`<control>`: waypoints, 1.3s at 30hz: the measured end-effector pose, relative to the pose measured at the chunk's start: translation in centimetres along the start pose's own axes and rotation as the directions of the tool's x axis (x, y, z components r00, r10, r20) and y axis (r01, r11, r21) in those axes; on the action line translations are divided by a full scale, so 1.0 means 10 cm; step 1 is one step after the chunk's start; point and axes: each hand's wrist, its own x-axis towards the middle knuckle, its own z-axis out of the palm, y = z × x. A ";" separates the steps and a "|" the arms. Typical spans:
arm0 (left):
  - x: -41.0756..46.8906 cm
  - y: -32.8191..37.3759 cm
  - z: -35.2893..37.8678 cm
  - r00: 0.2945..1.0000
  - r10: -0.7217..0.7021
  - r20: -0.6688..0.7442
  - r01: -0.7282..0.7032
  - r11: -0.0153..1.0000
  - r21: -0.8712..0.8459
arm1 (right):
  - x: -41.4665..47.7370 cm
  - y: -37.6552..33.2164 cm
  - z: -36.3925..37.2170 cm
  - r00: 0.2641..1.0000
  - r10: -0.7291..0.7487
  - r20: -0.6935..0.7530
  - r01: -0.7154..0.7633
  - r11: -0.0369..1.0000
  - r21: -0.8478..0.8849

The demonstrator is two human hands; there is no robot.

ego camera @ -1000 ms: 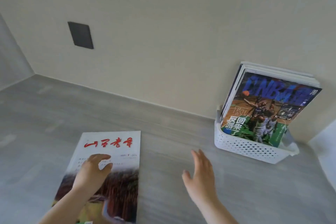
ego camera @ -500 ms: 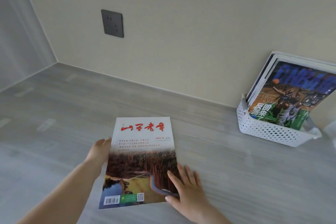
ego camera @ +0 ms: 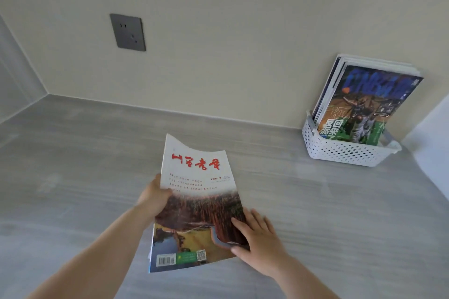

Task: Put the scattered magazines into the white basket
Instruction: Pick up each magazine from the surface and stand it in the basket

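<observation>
A magazine (ego camera: 198, 201) with red characters across its white masthead and a landscape photo below is held in both hands over a grey surface (ego camera: 73, 165). Its far edge curls upward and away from the fingertips. The left hand (ego camera: 153, 198) grips the left edge near mid-height, with the thumb lying over the cover and the other fingers hidden beneath the pages. The right hand (ego camera: 261, 241) rests on the near right corner. Its fingers (ego camera: 243, 226) are straight and slightly spread on the cover, beside a small grey flap where the paper has turned up. Whether the thumb reaches under the pages cannot be told.

Well beyond the right fingertips, further to the right, a white basket (ego camera: 340, 152) with perforated sides stands against the wall (ego camera: 243, 31). It holds a stack of magazines (ego camera: 364, 109) standing on end and leaning back against the wall, with a basketball cover facing out. The held magazine is well apart from the basket.

Far past the left hand's fingers, a dark grey socket (ego camera: 128, 32) is set in the cream wall, above the line where wall and surface meet.
</observation>
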 end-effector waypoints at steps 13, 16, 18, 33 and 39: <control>-0.30 0.76 0.07 0.931 0.355 0.083 -0.285 0.851 -0.442 | 0.06 0.21 -0.78 0.907 0.404 -0.116 0.058 0.154 0.986; -0.31 0.98 0.24 0.907 0.390 0.160 -0.303 0.868 -0.393 | 0.00 0.45 -1.08 0.867 0.476 -0.146 0.094 0.132 0.987; -0.30 1.15 0.43 0.900 0.394 0.185 -0.320 0.887 -0.334 | -0.07 0.65 -1.25 0.827 0.531 -0.184 0.101 0.181 0.978; -0.16 2.90 2.35 0.849 0.509 0.145 -0.475 0.853 -0.216 | -0.22 2.72 -2.54 0.640 0.635 -0.432 0.290 0.321 0.902; 0.12 3.28 2.90 0.866 0.487 0.109 -0.458 0.862 -0.216 | 0.05 3.39 -2.84 0.626 0.623 -0.468 0.301 0.360 0.883</control>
